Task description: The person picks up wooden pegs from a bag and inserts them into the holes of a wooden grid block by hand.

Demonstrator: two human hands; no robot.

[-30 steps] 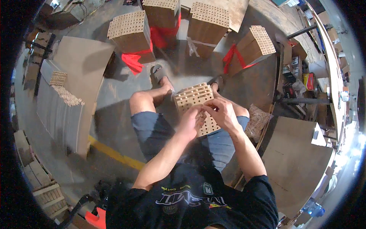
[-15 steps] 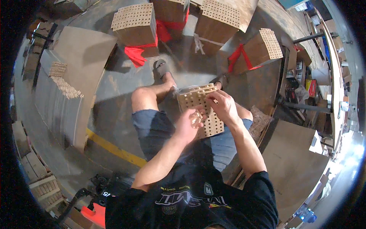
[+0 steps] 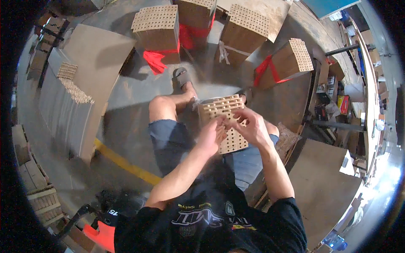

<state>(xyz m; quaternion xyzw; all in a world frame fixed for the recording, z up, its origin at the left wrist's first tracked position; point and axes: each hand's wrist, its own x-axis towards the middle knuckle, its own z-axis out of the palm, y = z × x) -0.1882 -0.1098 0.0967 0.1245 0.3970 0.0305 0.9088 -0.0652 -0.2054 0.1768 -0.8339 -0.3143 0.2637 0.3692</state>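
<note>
A pale wooden block with rows of round holes (image 3: 235, 143) rests across my lap between my knees. Short wooden dowels (image 3: 221, 104) stick up from holes in its far rows. My left hand (image 3: 212, 134) is curled over the block's left part; the dowels it held in its palm a moment ago are now mostly hidden by the fingers. Close against its fingertips is my right hand (image 3: 253, 127), thumb and fingers drawn together above the middle of the block. Whatever lies between those fingertips is too small and blurred to make out.
Several tall wooden stacks with holed tops, such as one (image 3: 156, 31) tied with red strips (image 3: 155, 62), stand ahead on the floor. At left, small wooden pieces (image 3: 74, 86) lie on stacked sheets (image 3: 67, 114). A cluttered shelf (image 3: 337, 124) and a large board (image 3: 318, 185) flank my right.
My right hand has come back from the block's far rows to my left hand's fingertips. The left hand has turned and closed, covering its dowels. The whole view has shifted slightly.
</note>
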